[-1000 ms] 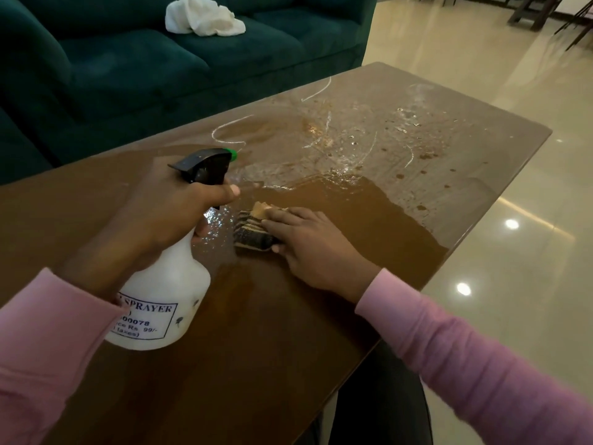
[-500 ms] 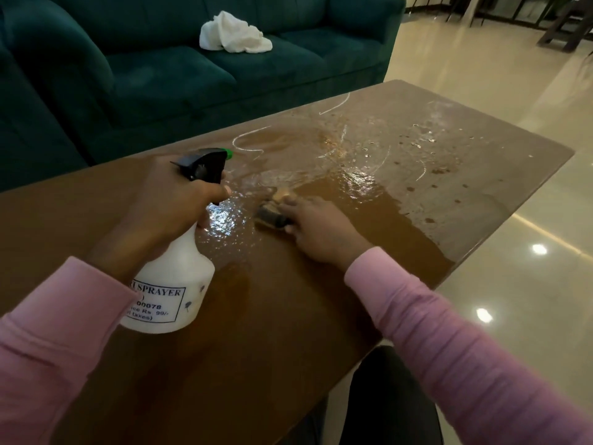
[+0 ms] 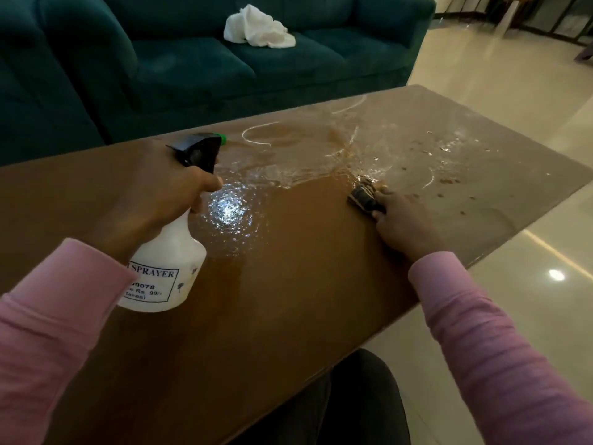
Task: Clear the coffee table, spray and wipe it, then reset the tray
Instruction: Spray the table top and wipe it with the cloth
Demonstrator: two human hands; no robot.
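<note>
On the long brown wooden coffee table [image 3: 288, 316], two hands in pink sleeves are at work. Toward the near left part of the tabletop, the left hand [image 3: 150, 200] is wrapped closed around the neck of a white plastic spray bottle [image 3: 163, 268] with a black trigger head and a small green nozzle tip; the bottle's base looks to be just above or on the wood, and which one I cannot tell. Its label carries dark printed lettering, partly hidden by the sleeve. The nozzle points away toward the far right of the table.

Farther right, near the table's front edge, the right hand [image 3: 401, 223] is curled shut over a small dark scrubbing pad with a tan top [image 3: 364, 195], pressing it flat against the wet surface. The pad lies at the boundary between the darker wet area and the paler, streaked part of the tabletop.

A glossy pool of liquid [image 3: 229, 208] glints between the two hands, just beside the bottle, and droplets and curved wet streaks spread across the far half of the table. Brown specks dot the paler right end.

Beyond the table stands a dark teal fabric sofa [image 3: 160, 69], with a crumpled white cloth [image 3: 256, 27] lying on its seat cushion, well apart from the table. Shiny cream floor tiles [image 3: 513, 91] reflect ceiling lights on the right.
</note>
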